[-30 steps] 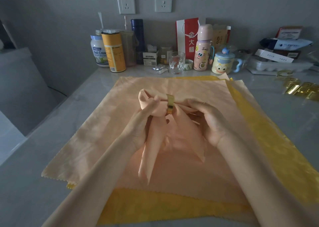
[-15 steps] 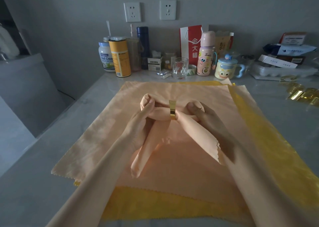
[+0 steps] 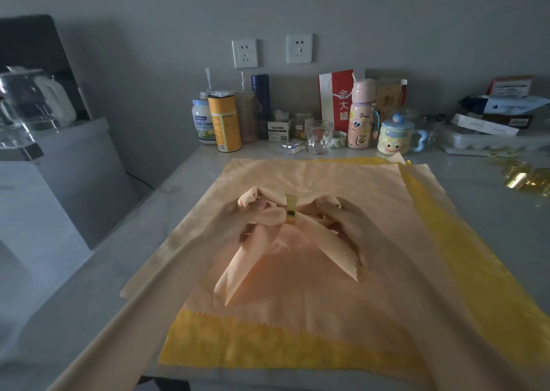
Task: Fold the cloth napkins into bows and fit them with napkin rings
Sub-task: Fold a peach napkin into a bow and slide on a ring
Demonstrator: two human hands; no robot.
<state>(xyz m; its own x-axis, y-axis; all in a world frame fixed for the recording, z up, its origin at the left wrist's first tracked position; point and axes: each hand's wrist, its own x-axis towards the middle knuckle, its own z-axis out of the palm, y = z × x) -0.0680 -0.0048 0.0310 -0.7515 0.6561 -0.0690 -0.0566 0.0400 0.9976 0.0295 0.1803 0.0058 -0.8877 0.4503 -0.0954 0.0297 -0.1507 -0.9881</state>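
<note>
- A peach cloth napkin gathered into a bow point(image 3: 256, 256) is laid near the middle of the pale grey surface point(image 3: 89, 286), on top of flat cloths.
- Its waist is cinched by a shiny gold band-shaped napkin ring point(image 3: 290, 210), which is stood upright between the two hands.
- The left loop of the bow is gripped by the left hand point(image 3: 235, 222), just left of the ring, with the fingers curled into the fabric.
- The right loop is held in the same way by the right hand point(image 3: 349, 222), just right of the ring, with the fingers bent round the bunched cloth.
- The bow is thus touched by both hands, one at each loop, and the ring is left uncovered in the gap between the fingertips.
- Two pointed tails are spread from under the ring toward the person. One is run down and left between the forearms, and the other down and right, beside the right wrist.
- A flat square peach cloth point(image 3: 312, 176) is spread beneath the bow.
- A yellow cloth point(image 3: 268, 343) is shown under that as a band at the near edge and along the right side.
- A loose pile of gold rings point(image 3: 525, 179) is seen at the far right of the surface, well apart from the hands.
- A yellow cylindrical canister point(image 3: 223, 123), a clear drinking glass point(image 3: 320, 136) and a pink cartoon-printed bottle point(image 3: 361, 117) are lined up by the back wall.
</note>
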